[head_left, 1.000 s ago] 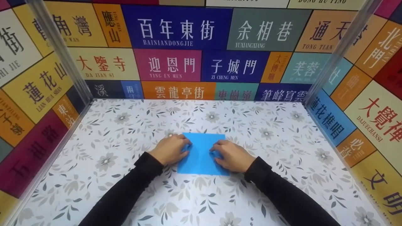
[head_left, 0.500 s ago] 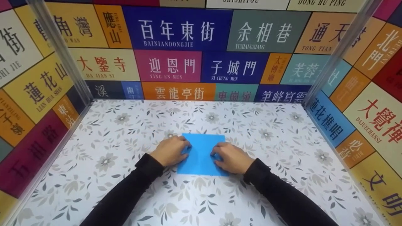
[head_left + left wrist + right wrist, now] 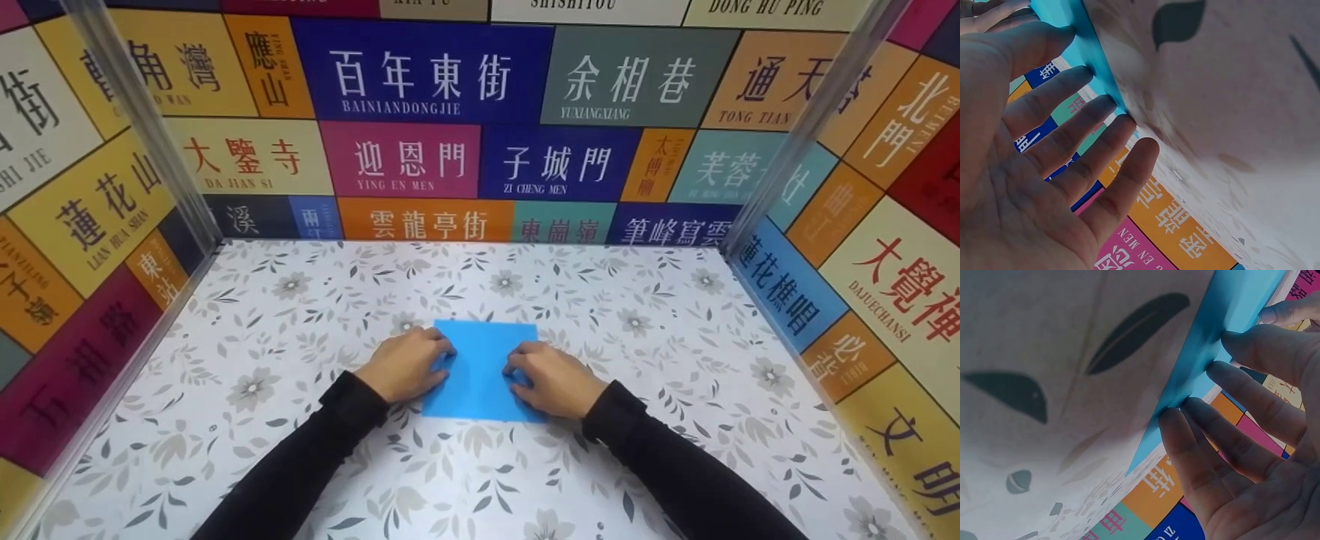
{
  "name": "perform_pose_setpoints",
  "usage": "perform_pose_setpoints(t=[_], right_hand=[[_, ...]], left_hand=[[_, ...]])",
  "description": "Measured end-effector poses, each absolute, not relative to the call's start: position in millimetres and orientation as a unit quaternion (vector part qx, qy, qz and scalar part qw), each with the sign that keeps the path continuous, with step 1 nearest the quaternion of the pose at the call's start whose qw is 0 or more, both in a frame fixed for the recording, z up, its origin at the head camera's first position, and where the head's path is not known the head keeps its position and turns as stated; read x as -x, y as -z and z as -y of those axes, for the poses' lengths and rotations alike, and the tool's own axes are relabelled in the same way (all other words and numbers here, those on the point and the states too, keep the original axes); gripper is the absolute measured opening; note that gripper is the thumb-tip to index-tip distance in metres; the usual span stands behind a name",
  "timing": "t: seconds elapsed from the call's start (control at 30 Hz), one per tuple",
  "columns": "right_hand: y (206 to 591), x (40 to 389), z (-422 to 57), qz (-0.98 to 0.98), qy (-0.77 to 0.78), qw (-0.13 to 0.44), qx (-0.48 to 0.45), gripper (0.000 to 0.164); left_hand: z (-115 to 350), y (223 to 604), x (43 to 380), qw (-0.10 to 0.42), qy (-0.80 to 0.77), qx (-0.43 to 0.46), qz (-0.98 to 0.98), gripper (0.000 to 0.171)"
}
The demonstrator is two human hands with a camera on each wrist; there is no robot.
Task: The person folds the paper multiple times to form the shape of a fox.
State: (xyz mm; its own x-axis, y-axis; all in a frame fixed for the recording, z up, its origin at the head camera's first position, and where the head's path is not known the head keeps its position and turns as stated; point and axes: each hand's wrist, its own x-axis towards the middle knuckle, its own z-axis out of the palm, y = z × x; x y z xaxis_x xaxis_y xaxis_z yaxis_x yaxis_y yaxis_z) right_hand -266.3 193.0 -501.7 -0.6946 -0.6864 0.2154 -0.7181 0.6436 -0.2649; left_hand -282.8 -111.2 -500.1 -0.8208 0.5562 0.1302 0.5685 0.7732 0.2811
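Note:
A square sheet of bright blue paper (image 3: 480,379) lies flat on the flower-patterned tabletop. On its left edge rests my left hand (image 3: 405,365), fingertips touching the sheet. My right hand (image 3: 559,379) touches the right side in the same way. In the left wrist view, the fingers (image 3: 1103,169) are spread and fairly straight, with thumb and fingertips along the edge of the blue paper (image 3: 1055,14). Lightly bent fingers (image 3: 1182,444) press on the blue paper (image 3: 1199,354) in the right wrist view. Neither hand pinches or lifts the sheet.
The white tabletop (image 3: 480,480) carries a print of grey flowers and leaves. Panels of colourful signs with Chinese characters (image 3: 420,71) enclose it at the back and both sides. Clear strips (image 3: 169,142) run up the back corners.
Both hands stay in place on the blue paper. Only a very slight downward shift of the whole scene shows in the head view.

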Motion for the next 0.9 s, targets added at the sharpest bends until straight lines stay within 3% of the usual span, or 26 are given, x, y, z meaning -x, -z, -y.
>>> perform_pose_setpoints(t=[0.9], right_hand=[[498.4, 237.0, -179.6, 0.903, -0.141, 0.044, -0.403, 0.019]], left_hand=[[114.7, 500.3, 281.2, 0.015, 0.156, 0.29, 0.944, 0.037]])
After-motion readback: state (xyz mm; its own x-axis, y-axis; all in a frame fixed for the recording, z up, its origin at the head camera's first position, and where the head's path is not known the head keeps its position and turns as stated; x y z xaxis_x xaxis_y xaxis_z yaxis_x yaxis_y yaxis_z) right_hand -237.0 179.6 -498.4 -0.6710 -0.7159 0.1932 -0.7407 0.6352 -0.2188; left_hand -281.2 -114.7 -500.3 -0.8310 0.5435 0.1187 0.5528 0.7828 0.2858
